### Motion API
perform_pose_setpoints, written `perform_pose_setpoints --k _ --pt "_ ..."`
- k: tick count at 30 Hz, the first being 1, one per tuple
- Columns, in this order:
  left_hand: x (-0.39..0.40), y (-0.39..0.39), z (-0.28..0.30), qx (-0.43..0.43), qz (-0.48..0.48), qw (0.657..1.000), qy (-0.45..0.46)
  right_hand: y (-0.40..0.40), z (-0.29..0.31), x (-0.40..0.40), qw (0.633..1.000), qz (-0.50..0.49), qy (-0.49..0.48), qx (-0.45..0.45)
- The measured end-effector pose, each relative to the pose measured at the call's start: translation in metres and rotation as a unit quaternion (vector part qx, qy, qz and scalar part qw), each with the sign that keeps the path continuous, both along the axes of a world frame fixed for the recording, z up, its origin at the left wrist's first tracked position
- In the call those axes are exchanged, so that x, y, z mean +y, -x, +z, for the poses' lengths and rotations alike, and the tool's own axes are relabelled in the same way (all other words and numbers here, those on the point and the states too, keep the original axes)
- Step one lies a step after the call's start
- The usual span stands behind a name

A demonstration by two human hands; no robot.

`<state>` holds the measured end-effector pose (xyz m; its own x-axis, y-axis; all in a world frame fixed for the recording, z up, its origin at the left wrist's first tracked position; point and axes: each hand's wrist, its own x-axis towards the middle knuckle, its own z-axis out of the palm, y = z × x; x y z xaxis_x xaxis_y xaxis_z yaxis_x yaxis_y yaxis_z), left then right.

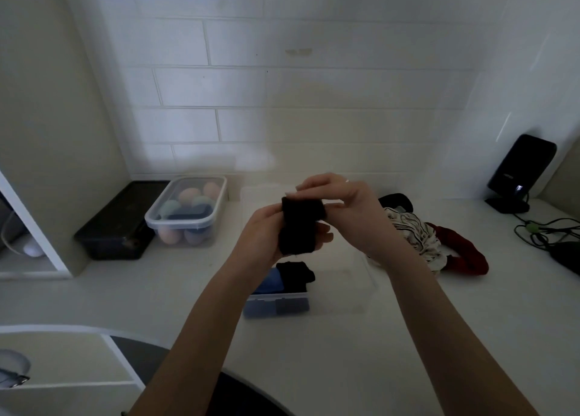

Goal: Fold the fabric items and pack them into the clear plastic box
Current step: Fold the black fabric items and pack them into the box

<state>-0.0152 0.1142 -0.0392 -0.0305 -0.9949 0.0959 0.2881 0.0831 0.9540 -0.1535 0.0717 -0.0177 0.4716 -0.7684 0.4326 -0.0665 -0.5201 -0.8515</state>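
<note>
Black fabric (299, 229), folded into a small thick bundle, is held up in the air between both hands, above the clear plastic box (342, 302). The left hand (266, 237) cups it from below and from the left, fingers closed around its lower part. The right hand (342, 202) comes in from above, thumb and fingertips pinched on the bundle's top edge.

The box sits open on the white counter (361, 353), directly below the hands. Its left end already holds a blue folded piece (270, 282) and a black folded piece (296, 273) side by side; the rest of the box looks bare.

To the right of the box, partly hidden behind the right forearm, lies a loose pile of unfolded clothes: a white garment with dark stripes (417, 237), a red one (464, 255) trailing out to the right, and something black (395, 202) at the back.

At the back left a second clear box with a lid (188, 215) holds rounded peach and blue-green items, just beside a black tray (120, 221). At the far right a dark device on a stand (521, 171) leans near the tiled wall, with cables (546, 230) tangled on the counter in front of it.
</note>
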Motion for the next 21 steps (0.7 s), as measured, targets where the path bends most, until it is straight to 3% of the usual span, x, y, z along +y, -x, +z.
perform_pose_setpoints --k 4,10,13,16,19,21 --pt "-0.001 -0.005 0.0 0.064 -0.009 0.998 -0.018 -0.001 -0.002 0.0 1.0 0.018 -0.006 0.012" --pt "0.001 -0.01 -0.004 0.2 -0.033 0.977 -0.065 -0.004 -0.01 -0.004 0.984 -0.045 0.14 0.102" --pt "0.004 -0.012 0.001 0.159 -0.062 0.983 -0.066 -0.004 -0.013 -0.008 0.973 -0.056 0.168 0.15" --pt "0.004 -0.011 0.002 0.048 -0.023 0.998 -0.035 -0.007 -0.012 -0.005 0.991 -0.067 0.081 0.081" --pt "0.002 -0.011 -0.003 -0.01 0.028 0.999 -0.037 -0.005 -0.005 -0.005 0.989 -0.076 -0.122 -0.041" --pt "0.001 -0.011 -0.006 -0.036 0.034 0.998 -0.038 -0.002 -0.004 -0.007 0.985 -0.061 -0.162 0.022"
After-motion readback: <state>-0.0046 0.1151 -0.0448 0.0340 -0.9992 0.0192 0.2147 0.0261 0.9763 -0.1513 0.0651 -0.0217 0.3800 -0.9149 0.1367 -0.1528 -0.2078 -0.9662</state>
